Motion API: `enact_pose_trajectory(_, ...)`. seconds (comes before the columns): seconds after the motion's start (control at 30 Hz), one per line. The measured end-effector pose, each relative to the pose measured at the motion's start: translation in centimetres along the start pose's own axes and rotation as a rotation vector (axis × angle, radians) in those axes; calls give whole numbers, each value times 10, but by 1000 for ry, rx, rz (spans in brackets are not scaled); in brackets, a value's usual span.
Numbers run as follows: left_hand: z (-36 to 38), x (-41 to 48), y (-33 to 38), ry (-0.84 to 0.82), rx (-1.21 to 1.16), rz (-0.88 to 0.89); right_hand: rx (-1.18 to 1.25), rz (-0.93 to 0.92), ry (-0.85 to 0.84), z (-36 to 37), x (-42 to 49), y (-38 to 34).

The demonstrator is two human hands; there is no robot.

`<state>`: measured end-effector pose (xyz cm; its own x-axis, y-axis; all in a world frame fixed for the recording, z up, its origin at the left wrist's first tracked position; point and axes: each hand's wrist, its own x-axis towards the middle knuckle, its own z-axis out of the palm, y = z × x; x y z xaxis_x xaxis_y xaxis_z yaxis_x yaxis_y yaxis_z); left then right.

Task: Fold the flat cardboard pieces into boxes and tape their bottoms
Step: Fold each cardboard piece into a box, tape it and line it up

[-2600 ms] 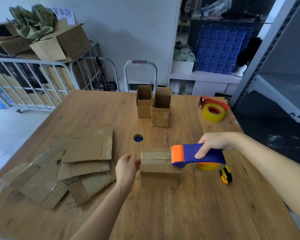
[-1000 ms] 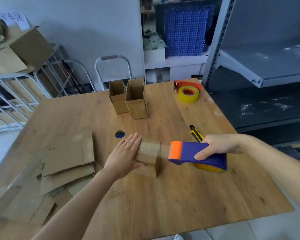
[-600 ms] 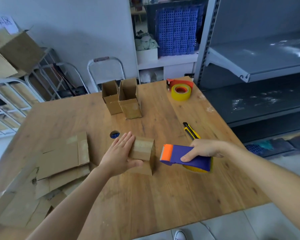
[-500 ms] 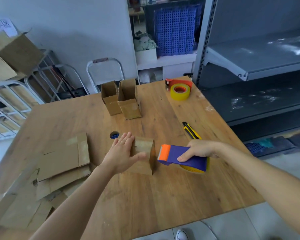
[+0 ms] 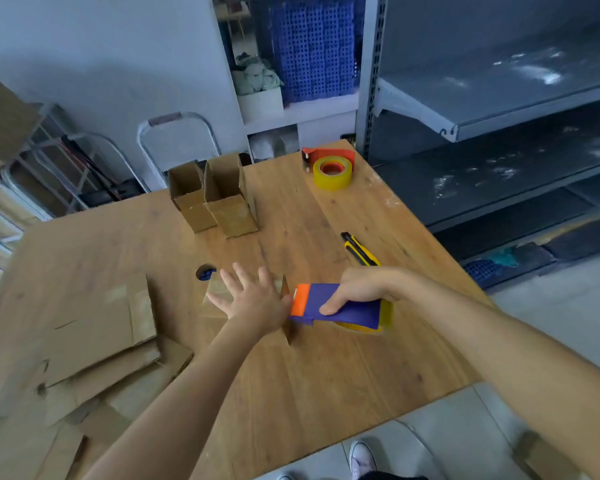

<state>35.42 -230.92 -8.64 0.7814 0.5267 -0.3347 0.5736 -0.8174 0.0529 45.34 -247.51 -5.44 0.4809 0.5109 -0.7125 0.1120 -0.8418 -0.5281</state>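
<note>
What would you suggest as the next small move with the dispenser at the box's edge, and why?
Probably draw the tape dispenser rightward, clear of the box. The left hand lies flat, fingers spread, on the box's top, steadying it, and the right hand grips the dispenser with its orange end at the box's right edge.

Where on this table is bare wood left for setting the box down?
Widest: the table in front of the box, right of the flat cardboard stack. Far left, between that stack and the two upright boxes. A narrower strip separates those boxes from the yellow tape roll. Crowded: the centre, where left hand, box, tape dispenser and utility knife bunch.
</note>
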Motion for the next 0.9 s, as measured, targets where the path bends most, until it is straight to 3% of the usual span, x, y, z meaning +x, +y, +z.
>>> enact_pose_trajectory(0.27, 5, 4, 2, 18, 12, -17, -33, 41, -5, -3, 0, -20)
enact_pose_trajectory(0.73, 5, 5, 2, 22, 7, 8, 294, 148, -30, 6, -2, -9)
enact_pose_trajectory(0.9, 4, 4, 3, 17, 10, 6, 293, 165, -40, 6, -3, -11)
